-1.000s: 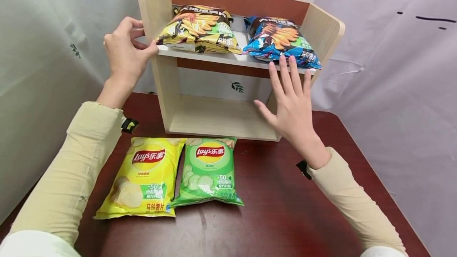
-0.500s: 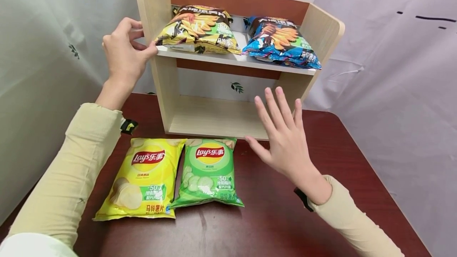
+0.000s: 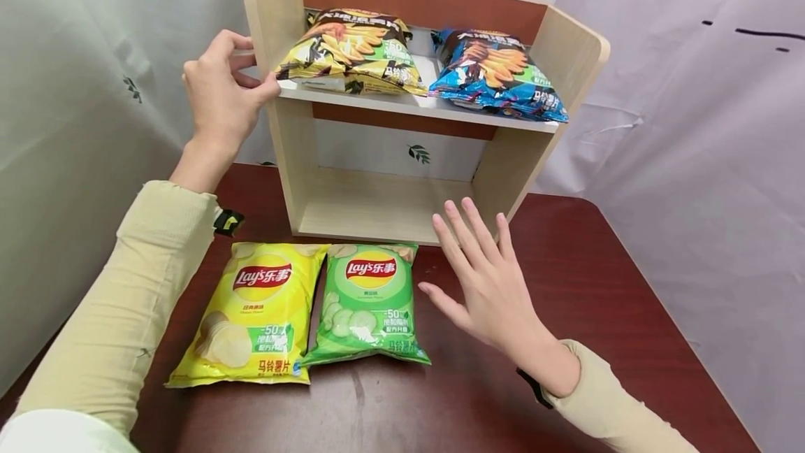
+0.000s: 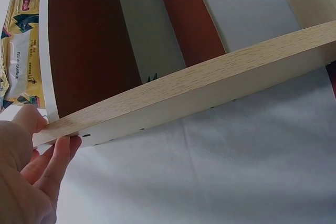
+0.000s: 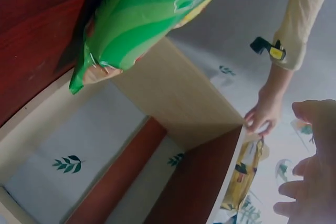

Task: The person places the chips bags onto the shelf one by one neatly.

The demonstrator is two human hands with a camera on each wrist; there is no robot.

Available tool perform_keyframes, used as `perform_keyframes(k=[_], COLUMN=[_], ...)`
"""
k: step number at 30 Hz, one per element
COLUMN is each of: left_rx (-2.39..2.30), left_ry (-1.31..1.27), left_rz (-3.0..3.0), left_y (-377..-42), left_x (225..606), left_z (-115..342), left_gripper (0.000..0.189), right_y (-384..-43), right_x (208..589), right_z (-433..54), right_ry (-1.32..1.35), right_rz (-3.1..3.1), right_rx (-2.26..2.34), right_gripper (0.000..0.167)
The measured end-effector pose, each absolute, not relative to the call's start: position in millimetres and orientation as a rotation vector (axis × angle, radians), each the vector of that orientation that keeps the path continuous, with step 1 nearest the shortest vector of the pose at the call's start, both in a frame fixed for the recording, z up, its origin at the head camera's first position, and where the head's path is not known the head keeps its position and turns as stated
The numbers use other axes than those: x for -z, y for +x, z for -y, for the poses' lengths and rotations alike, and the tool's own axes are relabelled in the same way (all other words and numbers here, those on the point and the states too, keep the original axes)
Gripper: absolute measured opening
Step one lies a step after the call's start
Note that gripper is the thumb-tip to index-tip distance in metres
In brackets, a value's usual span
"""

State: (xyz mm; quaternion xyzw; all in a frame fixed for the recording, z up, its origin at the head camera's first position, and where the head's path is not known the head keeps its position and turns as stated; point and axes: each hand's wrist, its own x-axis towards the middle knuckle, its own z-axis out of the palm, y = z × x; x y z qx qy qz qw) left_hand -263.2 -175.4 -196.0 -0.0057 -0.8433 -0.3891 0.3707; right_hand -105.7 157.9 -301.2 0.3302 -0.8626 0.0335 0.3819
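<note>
My left hand [image 3: 223, 89] grips the left side panel of a small wooden shelf [image 3: 402, 205]. In the left wrist view the thumb and fingers [image 4: 58, 166] lie on either side of the panel's edge. My right hand [image 3: 487, 289] is spread, fingers straight, over the table right of a green Lay's chip bag [image 3: 367, 303]. A yellow Lay's chip bag [image 3: 248, 313] lies left of the green one, both in front of the shelf. On the upper board rest a gold chip bag [image 3: 355, 51], close to my left thumb, and a blue chip bag [image 3: 499, 75] at the right.
The dark red table [image 3: 604, 313] carries the shelf and both Lay's bags. Pale cloth [image 3: 692, 159] hangs behind and on both sides. The shelf's lower compartment [image 3: 383, 198] faces me, with its bottom board showing.
My right hand has come down and toward me from the blue bag's front edge to over the table. The left hand stays on the shelf panel, and the bags have not moved.
</note>
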Motion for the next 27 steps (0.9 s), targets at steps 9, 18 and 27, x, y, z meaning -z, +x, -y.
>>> perform_keyframes(k=[9,18,27], left_rx=[0.995,1.005,1.027], left_ry=[0.003,0.041,0.034], left_rz=[2.157,2.148,2.153], left_y=[-264,-264,-264], left_x=[197,199,198], left_z=[174,171,171], left_gripper=[0.036,0.036,0.035], right_y=[-96,-89,-87], right_x=[313,326,347], right_z=[-159,-145,-133], right_ry=[0.901,1.081,1.167], right_rz=[2.258,2.318,2.39], right_rx=[-0.045,-0.038,0.067], right_gripper=[0.069,0.071,0.07])
